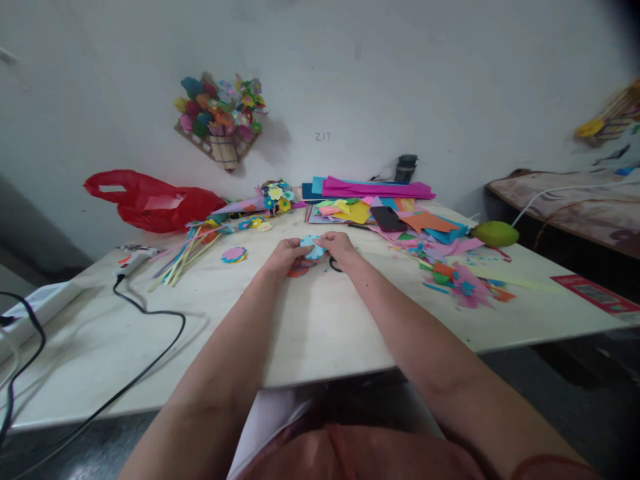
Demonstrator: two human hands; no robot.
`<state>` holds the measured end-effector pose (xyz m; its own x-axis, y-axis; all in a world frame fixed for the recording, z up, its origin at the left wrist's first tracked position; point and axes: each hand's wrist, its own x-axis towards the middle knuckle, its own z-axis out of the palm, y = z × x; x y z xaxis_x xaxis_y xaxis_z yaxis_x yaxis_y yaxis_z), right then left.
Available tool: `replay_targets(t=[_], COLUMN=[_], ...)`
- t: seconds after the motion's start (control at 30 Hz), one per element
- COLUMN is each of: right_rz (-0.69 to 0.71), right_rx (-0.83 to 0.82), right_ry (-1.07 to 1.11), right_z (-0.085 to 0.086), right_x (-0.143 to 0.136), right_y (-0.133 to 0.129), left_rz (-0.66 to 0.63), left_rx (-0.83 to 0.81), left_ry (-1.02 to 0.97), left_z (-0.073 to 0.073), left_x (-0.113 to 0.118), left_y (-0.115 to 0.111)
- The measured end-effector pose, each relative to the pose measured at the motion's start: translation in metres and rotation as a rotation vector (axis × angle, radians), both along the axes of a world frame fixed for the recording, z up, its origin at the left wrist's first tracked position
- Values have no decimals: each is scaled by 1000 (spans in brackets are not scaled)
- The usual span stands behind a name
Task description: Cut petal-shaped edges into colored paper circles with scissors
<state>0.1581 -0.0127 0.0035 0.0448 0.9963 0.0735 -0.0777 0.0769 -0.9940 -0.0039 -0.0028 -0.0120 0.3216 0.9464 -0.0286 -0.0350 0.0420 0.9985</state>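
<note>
Both hands meet above the middle of the white table (pixel 320 333), gripping a light blue scalloped paper flower (pixel 312 248) between them. My left hand (pixel 286 257) is closed on its left edge, thumb on top. My right hand (pixel 341 245) pinches the upper right edge. Just beneath lie several orange and pink paper flowers (pixel 299 269), partly covered by the hands. The black handle of what looks like a pair of scissors (pixel 335 265) shows under my right wrist. Farther left rests a small stack of scalloped paper flowers (pixel 234 255), pink on top.
Paper scraps (pixel 465 283) and coloured sheets (pixel 355 212) spread over the right and back, with a phone (pixel 388 219) among them. At left are a red plastic bag (pixel 155 200), paper strips (pixel 183 261), a corded glue gun (pixel 134 261) and a power strip (pixel 40 307).
</note>
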Motion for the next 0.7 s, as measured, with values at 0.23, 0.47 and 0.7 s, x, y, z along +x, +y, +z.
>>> replay_targets(t=[0.23, 0.47, 0.7], right_rz=[6, 25, 31], right_rx=[-32, -40, 26], right_ry=[-7, -49, -176], right_z=[1, 1, -2], right_x=[1, 2, 4], right_y=[-1, -2, 2], left_rz=[19, 27, 68], left_rx=[23, 64, 84], left_ry=[13, 30, 152], left_z=[2, 2, 6], left_x=[1, 1, 4], left_y=[-1, 0, -2])
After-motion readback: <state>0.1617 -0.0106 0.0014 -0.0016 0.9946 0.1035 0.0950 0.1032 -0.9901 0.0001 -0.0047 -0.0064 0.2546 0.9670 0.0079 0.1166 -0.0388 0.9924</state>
